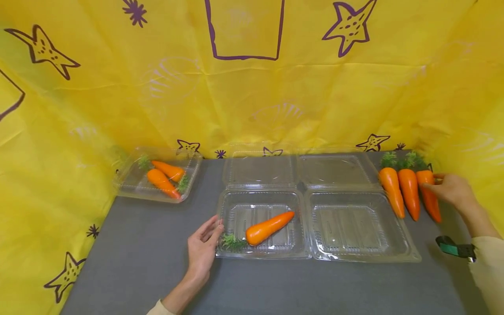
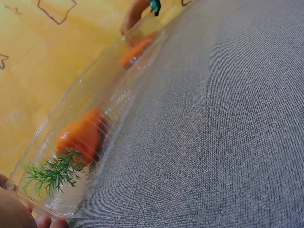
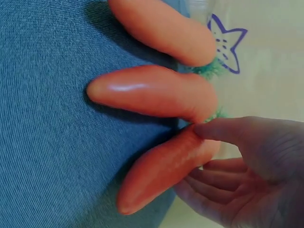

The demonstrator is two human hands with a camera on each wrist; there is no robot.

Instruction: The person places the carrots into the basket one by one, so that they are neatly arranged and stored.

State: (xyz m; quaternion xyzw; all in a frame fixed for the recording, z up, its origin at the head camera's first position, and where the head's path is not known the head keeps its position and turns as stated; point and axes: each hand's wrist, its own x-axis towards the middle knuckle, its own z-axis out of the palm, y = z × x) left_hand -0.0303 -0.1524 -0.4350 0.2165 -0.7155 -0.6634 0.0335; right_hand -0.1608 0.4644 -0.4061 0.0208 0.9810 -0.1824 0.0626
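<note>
My right hand point(image 1: 453, 190) grips the rightmost orange toy carrot point(image 1: 432, 205) near its leafy end, thumb on one side and fingers on the other. In the right wrist view that carrot point(image 3: 161, 168) lies against the grey cloth beside a second carrot point(image 3: 152, 92). My left hand point(image 1: 202, 247) holds the left edge of an open clear plastic container point(image 1: 252, 254), with fingertips at its rim. Inside lies one carrot point(image 1: 267, 229), its green leaves point(image 1: 233, 242) toward that hand. The left wrist view shows the same carrot point(image 2: 80, 135) through the container wall.
A second open clear container point(image 1: 362, 256) adjoins on the right, its lid point(image 1: 334, 170) folded back. At the far left, another clear container point(image 1: 138, 192) holds two carrots. Two more carrots lie left of my right hand. Yellow patterned cloth point(image 1: 236, 100) walls the grey table point(image 1: 149, 245).
</note>
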